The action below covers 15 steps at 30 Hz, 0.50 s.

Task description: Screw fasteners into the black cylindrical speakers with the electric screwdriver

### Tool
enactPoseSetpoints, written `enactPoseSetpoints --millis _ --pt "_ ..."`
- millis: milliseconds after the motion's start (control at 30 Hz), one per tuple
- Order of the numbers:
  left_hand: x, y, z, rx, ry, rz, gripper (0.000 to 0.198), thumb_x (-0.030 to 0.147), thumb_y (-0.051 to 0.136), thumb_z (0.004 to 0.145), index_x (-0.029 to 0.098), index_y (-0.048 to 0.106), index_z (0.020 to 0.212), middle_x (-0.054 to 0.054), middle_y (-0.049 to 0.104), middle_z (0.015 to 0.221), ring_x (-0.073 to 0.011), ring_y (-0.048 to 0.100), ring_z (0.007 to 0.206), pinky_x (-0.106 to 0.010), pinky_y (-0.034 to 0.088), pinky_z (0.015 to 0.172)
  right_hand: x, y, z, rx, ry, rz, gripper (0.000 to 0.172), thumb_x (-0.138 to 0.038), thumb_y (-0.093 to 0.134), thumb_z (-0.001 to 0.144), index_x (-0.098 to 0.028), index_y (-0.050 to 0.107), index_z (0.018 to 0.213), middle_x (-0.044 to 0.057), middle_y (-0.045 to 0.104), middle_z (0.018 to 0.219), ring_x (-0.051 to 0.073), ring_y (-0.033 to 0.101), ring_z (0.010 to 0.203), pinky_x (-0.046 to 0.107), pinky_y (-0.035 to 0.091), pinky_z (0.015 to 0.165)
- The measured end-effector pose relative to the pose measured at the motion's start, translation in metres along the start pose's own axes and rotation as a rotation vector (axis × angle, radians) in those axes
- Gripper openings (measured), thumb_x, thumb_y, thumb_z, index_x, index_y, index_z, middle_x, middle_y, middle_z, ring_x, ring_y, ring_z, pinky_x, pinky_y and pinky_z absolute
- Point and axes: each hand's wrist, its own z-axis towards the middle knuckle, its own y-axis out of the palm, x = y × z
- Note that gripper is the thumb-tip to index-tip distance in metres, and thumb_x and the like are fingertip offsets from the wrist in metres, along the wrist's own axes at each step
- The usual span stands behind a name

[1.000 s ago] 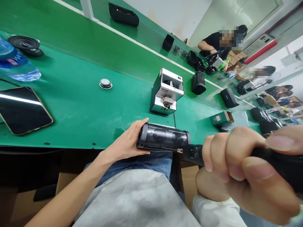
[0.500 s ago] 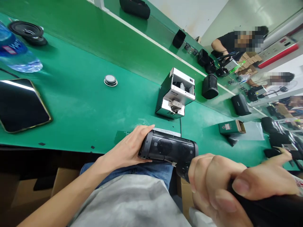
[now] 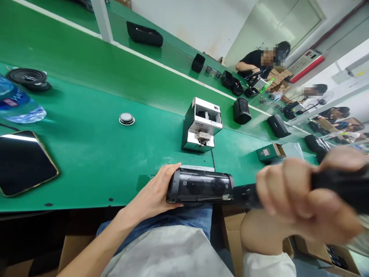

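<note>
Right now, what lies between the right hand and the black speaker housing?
In the head view, the front of the black power screwdriver in the right hand; its blurred metal tip overlaps the black speaker housing, contact unclear.

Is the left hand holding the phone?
No, the left hand grips the black case, while the phone lies on the green table.

Right hand [image 3: 305,194] and driver [image 3: 245,195] blurred, left hand [image 3: 154,192] partly hidden by speaker [image 3: 204,184], phone [image 3: 27,163] near front edge of worktop [image 3: 92,165] and bottle [image 3: 17,100] cut off at view's left
</note>
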Motion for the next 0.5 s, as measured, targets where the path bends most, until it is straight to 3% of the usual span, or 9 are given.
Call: enactPoseSetpoints --millis 100,200,333,500 --pt "0.000 0.000 0.000 -0.003 -0.015 0.002 0.134 0.023 0.103 0.081 0.039 0.014 0.180 -0.020 0.049 0.171 -0.0471 0.055 0.159 -0.069 0.056 0.127 0.007 -0.016 0.049 0.201 -0.232 -0.007 0.027 -0.003 0.070 0.091 -0.024 0.059 0.104 -0.011 0.043 0.062 0.005 0.037 0.040 0.019 0.038 0.040" --pt "0.000 0.000 -0.001 -0.007 -0.032 -0.004 0.134 0.023 0.102 0.081 0.040 0.013 0.180 -0.020 0.047 0.173 -0.0481 0.054 0.161 -0.070 0.058 0.126 0.039 -0.024 0.093 0.348 -0.379 -0.160 0.030 -0.016 0.080 0.090 -0.025 0.052 0.099 -0.011 0.040 0.061 0.008 0.040 0.044 0.022 0.038 0.042" --pt "0.000 -0.001 -0.001 -0.013 -0.058 -0.008 0.133 0.025 0.102 0.081 0.041 0.013 0.179 -0.021 0.048 0.172 -0.0481 0.056 0.160 -0.070 0.058 0.125 0.084 -0.029 0.124 0.372 -0.355 -0.260 0.030 -0.032 0.080 0.094 -0.026 0.051 0.099 -0.010 0.042 0.062 0.009 0.042 0.045 0.027 0.039 0.045" --pt "-0.001 -0.001 -0.003 -0.018 -0.087 0.003 0.128 0.024 0.100 0.083 0.041 0.015 0.178 -0.020 0.049 0.172 -0.0476 0.058 0.159 -0.068 0.060 0.123 0.104 -0.034 0.135 0.413 -0.274 -0.250 0.039 -0.035 0.081 0.090 -0.025 0.048 0.107 -0.012 0.039 0.062 0.009 0.042 0.043 0.025 0.038 0.045"
